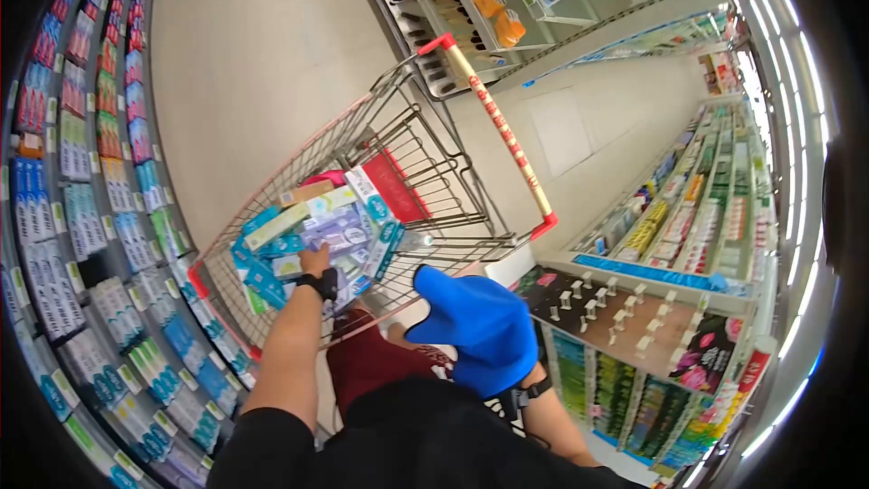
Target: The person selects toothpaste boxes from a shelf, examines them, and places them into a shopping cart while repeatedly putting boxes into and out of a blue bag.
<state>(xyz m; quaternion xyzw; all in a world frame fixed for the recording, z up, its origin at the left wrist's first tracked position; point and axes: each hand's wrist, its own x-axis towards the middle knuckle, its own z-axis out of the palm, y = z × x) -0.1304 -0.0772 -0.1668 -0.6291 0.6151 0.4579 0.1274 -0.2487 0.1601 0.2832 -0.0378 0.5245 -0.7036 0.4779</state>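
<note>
My left hand (315, 261) reaches down into the shopping cart (425, 140), with a dark band on the wrist. Its fingers are closed at the near end of a purple toothpaste box (347, 237) that lies on a heap of boxes. Around it are teal boxes (265, 282), a pale green box (277, 225) and a white-and-teal box (368, 194). A bright blue cloth (484, 330) covers my right hand, beside the cart. Only that arm's wrist, with a dark strap, shows below the cloth, and the fingers are hidden.
Shelves of toothpaste boxes (113, 299) run along the left. The cart's handle (498, 122) is at its upper right. A display rack (462, 9) with orange packs stands beyond. On the right are long shelves (688, 199) and a low display counter (625, 317).
</note>
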